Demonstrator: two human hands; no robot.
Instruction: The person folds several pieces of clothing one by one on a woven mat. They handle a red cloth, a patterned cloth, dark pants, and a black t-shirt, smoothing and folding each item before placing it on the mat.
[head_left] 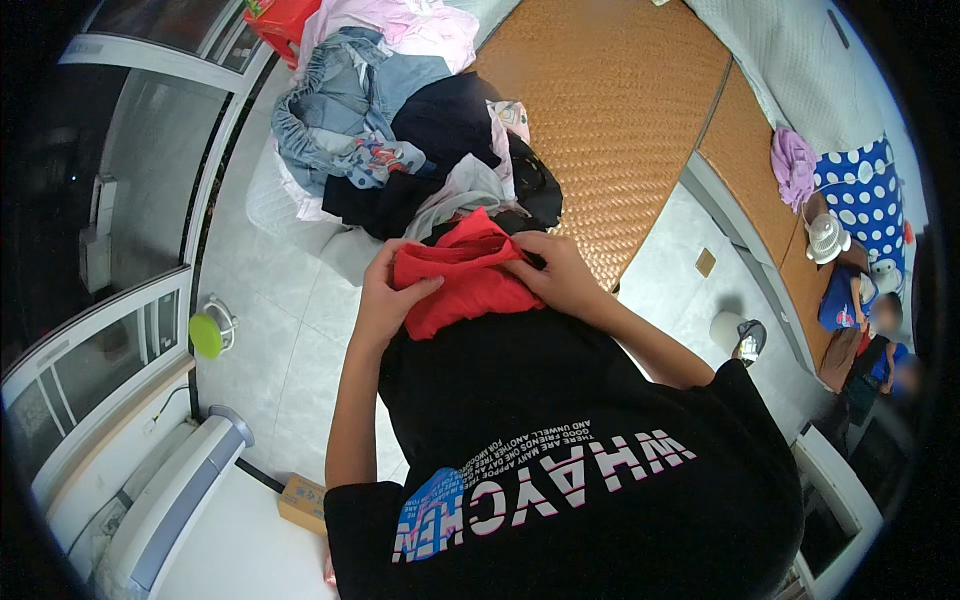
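Both hands are gripping one red cloth (465,300) from opposite sides, the left hand (385,290) pressing its thumb over the front while its fingers are tucking behind, the right hand (560,272) pinching the upper right edge between thumb and fingers. They are standing apart with the fabric spanning the space between them, just in front of the person's black shirt (600,420) and on the near side of a clothes heap. As far as can be judged, the red piece is only partly gathered into a compact bundle: its layers are doubling over one another, but the edges are not yet lining up. Beyond it, a denim garment (325,100), a navy garment (450,115), a grey cloth (470,190) and a pink garment (425,30) are lying loose and crumpled beside the woven mat (610,110), seemingly all left to handle; no neat stack is showing. Plain and bright, the red cloth is looking soft and thin, wrinkling across its front and rising to a peak at the top; what kind of garment it is, I cannot tell.
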